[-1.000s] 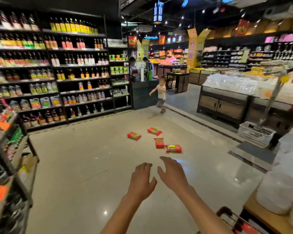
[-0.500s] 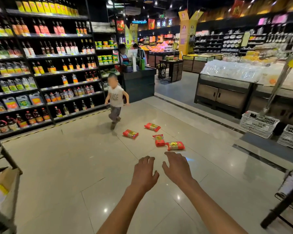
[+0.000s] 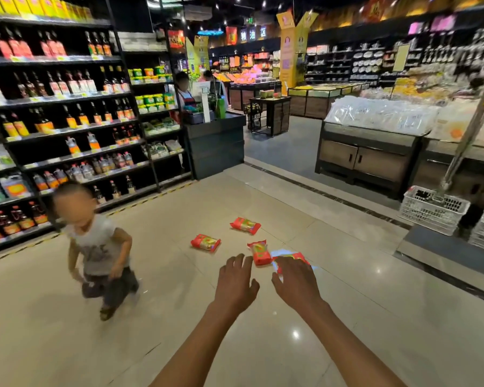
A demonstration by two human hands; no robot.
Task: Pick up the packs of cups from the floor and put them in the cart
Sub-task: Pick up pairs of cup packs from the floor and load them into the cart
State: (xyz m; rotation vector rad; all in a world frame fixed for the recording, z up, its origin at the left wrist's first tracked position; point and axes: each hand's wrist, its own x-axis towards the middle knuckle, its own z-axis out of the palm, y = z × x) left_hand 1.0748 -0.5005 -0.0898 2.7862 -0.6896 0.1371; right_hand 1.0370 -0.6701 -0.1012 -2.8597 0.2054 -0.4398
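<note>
Head view of a supermarket aisle: at far left, dark shelving (image 3: 67,129) holds rows of bottles whose labels are too blurred to read. A small child (image 3: 98,247) in a grey shirt stands on the glossy beige floor tiles (image 3: 179,317) in front of it. Further back a person in a red apron (image 3: 183,96) stands behind a dark counter (image 3: 215,143). White characters glow on a hanging sign (image 3: 252,33) above the far aisle; I cannot read them with certainty.

Four red packs lie on the floor, none lifted. One pack (image 3: 206,242) lies left of the hands, another (image 3: 245,225) further away, a third (image 3: 260,252) just beyond the gap between the hands, and the fourth (image 3: 291,258) sits partly hidden behind the right hand's fingers. The left hand (image 3: 236,283) and right hand (image 3: 296,283) reach forward side by side, apart, fingers spread, holding nothing; whether the right fingertips touch the pack is unclear.

At right stand wooden display bins (image 3: 366,155) and white plastic crates (image 3: 433,209).
</note>
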